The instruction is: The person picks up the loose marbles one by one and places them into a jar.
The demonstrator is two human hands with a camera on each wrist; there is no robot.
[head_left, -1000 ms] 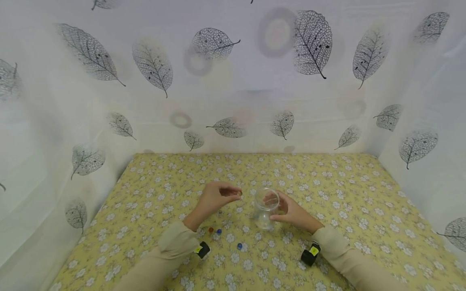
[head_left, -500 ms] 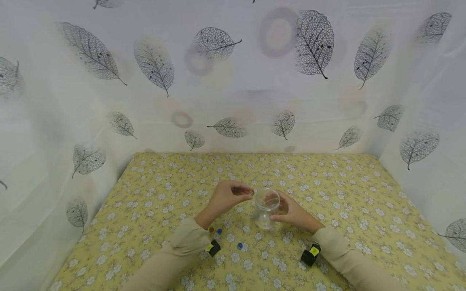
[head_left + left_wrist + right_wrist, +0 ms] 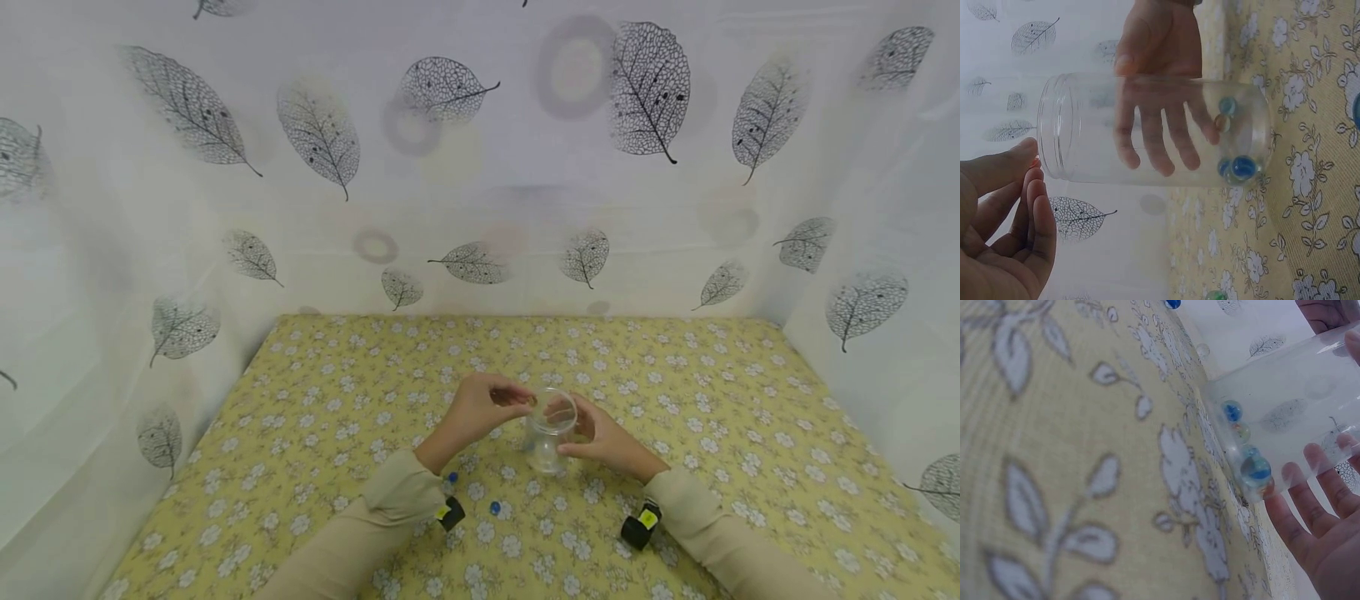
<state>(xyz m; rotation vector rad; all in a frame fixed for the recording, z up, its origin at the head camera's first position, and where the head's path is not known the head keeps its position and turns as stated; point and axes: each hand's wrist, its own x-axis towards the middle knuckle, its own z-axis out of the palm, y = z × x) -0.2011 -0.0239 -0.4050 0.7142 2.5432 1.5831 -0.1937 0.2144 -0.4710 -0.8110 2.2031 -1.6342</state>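
Observation:
In the head view my left hand (image 3: 486,408) is at the near-left side of a clear jar's (image 3: 546,460) mouth. Its thumb and fingers pinch a small reddish-brown marble (image 3: 1036,162), mostly hidden by the fingertips. The jar stands upright on the cloth with no lid on it. My right hand (image 3: 603,440) holds the jar from the right, thumb on the near side and fingers round the far side. Several glass marbles (image 3: 1244,167), blue and amber among them, lie at the jar's bottom in both wrist views.
Two blue marbles, one nearer me (image 3: 495,507) and one beside the left sleeve (image 3: 452,477), lie on the yellow flowered tablecloth (image 3: 675,392). A green marble (image 3: 1216,295) shows in the left wrist view. White leaf-print curtains (image 3: 480,167) surround the table.
My left hand has moved right with the marble, from apart from the jar up to its rim. The left forearm now covers the orange marble on the cloth. My right hand and the jar stay put.

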